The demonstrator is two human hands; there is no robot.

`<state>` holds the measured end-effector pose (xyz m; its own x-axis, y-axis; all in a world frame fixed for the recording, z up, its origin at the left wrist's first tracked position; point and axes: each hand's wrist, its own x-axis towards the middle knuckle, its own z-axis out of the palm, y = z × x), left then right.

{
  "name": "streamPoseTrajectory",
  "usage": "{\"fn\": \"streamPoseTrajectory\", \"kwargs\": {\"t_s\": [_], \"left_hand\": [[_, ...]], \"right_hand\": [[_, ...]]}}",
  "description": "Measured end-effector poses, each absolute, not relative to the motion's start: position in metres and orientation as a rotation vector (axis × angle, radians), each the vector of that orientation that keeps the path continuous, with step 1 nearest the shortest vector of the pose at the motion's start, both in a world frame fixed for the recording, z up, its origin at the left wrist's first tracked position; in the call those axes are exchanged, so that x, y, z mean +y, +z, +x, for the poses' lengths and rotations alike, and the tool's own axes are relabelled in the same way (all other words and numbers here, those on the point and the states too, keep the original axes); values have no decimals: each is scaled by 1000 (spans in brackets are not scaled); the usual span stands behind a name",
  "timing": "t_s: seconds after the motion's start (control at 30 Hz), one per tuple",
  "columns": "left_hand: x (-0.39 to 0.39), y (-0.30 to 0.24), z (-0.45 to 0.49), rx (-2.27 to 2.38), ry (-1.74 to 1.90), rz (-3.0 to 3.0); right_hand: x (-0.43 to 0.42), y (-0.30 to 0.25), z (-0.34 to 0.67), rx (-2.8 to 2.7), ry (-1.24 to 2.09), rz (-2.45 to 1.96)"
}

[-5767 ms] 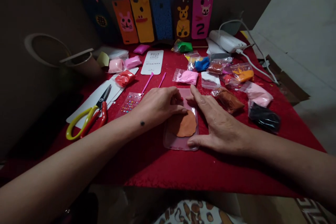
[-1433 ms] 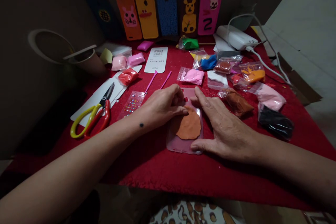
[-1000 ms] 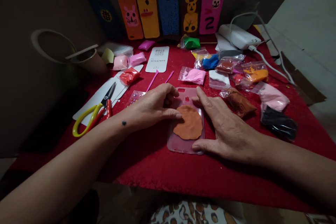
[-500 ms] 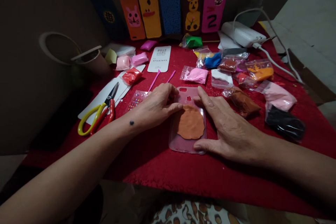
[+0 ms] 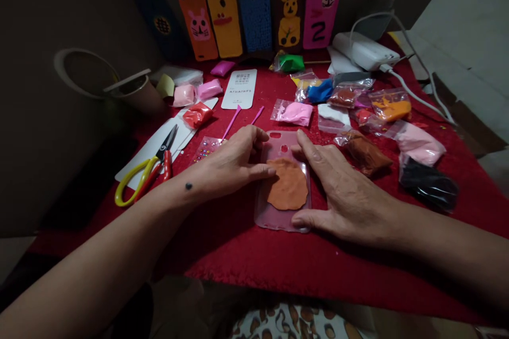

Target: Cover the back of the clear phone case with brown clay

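A clear phone case (image 5: 274,220) lies flat on the red cloth in front of me, its camera cutout at the far end. On it sits a thin, round sheet of orange-brown clay (image 5: 288,185) with an uneven edge. My left hand (image 5: 234,161) holds the case's left side, fingers curled at the upper corner and thumb on the clay's left edge. Along the right side, my right hand (image 5: 338,190) grips the case, with its fingertips near the top and its thumb at the lower right corner.
Yellow-and-red handled scissors (image 5: 159,164) and a gem sticker sheet (image 5: 207,148) lie left. Pink tools (image 5: 231,122) are beyond the case. Bagged clay, including a brown packet (image 5: 366,152), spreads right. Decorated phone cases (image 5: 225,18) stand behind; a cabled white power bank (image 5: 366,52) is back right.
The view has shifted slightly, moving everything a little to the left. Both hands stay on the phone case in nearly the same pose, and the clay sheet keeps its place.
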<state>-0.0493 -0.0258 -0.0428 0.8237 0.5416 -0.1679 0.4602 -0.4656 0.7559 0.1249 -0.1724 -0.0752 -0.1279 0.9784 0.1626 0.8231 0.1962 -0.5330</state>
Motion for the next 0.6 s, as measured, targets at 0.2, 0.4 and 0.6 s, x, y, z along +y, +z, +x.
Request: {"fn": "streamPoseTrajectory", "kwargs": {"t_s": [0.2, 0.4, 0.6], "left_hand": [[-24, -44, -49, 771, 96, 2260], [-23, -41, -49, 737, 93, 2089], [-25, -51, -44, 836, 204, 2192]], "right_hand": [[-173, -75, 124, -1989, 457, -1696], [-173, -74, 125, -1993, 472, -1688], [-173, -72, 124, -1993, 444, -1690]]}}
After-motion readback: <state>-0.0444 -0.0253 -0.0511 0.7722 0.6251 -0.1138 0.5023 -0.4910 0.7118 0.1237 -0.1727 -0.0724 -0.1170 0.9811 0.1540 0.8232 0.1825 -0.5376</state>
